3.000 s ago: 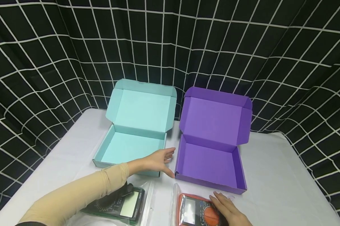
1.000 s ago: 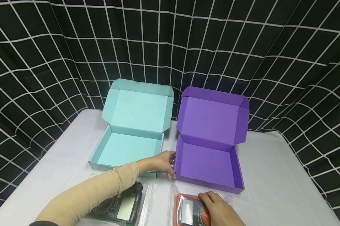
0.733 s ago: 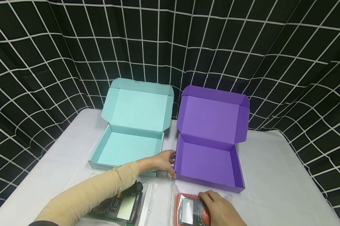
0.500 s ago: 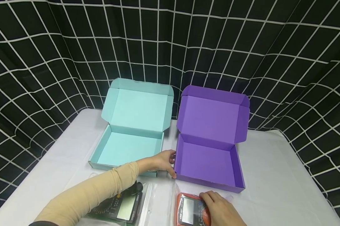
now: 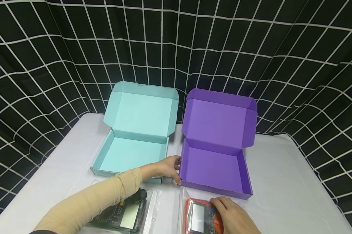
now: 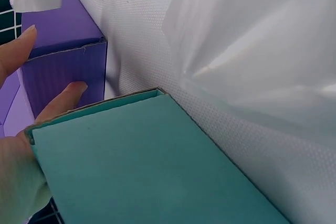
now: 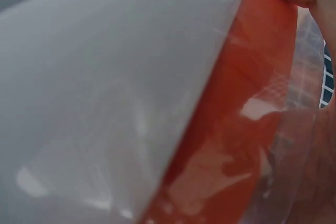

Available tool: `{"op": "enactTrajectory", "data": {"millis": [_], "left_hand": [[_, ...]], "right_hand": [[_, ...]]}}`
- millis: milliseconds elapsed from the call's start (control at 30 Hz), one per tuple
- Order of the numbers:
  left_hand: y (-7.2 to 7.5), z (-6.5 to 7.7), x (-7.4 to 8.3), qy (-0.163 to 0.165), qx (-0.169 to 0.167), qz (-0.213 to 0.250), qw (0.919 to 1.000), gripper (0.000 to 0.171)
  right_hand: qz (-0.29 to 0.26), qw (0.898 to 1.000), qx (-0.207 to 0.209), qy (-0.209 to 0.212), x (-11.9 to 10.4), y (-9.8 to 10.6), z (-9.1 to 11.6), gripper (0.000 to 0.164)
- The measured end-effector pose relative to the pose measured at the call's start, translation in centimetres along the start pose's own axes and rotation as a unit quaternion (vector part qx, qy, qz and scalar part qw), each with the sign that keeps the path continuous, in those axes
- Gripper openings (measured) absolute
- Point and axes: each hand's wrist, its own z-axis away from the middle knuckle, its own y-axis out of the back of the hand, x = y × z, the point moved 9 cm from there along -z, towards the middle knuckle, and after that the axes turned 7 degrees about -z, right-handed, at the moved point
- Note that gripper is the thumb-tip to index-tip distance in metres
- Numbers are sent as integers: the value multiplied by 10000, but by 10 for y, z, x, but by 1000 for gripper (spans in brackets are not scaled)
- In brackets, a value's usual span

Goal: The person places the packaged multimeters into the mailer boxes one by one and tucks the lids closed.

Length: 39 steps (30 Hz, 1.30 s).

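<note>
My left hand (image 5: 168,167) is beside the purple box (image 5: 214,170), with fingers and thumb spread along its left wall near the front corner. In the left wrist view, a fingertip (image 6: 76,88) touches the purple cardboard. My right hand (image 5: 235,216) holds an orange-and-black multimeter (image 5: 198,216) in a clear plastic bag, its fingers over the meter's far edge; the palm hides the dial. In the right wrist view the orange edge (image 7: 236,87) is close up beneath the film. A green-edged black multimeter (image 5: 129,216), also bagged, lies partly under my left forearm.
A teal box (image 5: 135,154) stands left of the purple one, lid raised. My left forearm passes over its front edge. Both boxes sit on a white-covered table (image 5: 275,195). A black curtain (image 5: 176,48) with white grid lines surrounds the back and sides.
Over three seconds, my left hand moves right against the purple box. My right hand draws its fingers in around the orange multimeter. Lately, hand and meter shift slightly right.
</note>
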Motion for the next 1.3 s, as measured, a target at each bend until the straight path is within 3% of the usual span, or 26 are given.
{"op": "enactTrajectory", "data": {"millis": [433, 667, 900, 1133, 1300], "left_hand": [[0, 0, -1, -34, 10, 110, 9999, 92], [-1, -1, -1, -85, -25, 73, 9999, 92], [-1, 0, 0, -90, -16, 129, 9999, 93], [0, -1, 1, -106, -24, 216, 9997, 93], [0, 0, 1, -143, -40, 241, 9996, 92]], "right_hand": [[-115, 9989, -296, -331, 1, 14, -6, 99], [-438, 9934, -710, -787, 6, 18, -12, 110], [-358, 9960, -522, -623, 5, 28, -19, 105], [-384, 9926, -663, -944, 11, 31, -25, 95], [-188, 9982, -263, -497, 9, 37, -31, 88]]}}
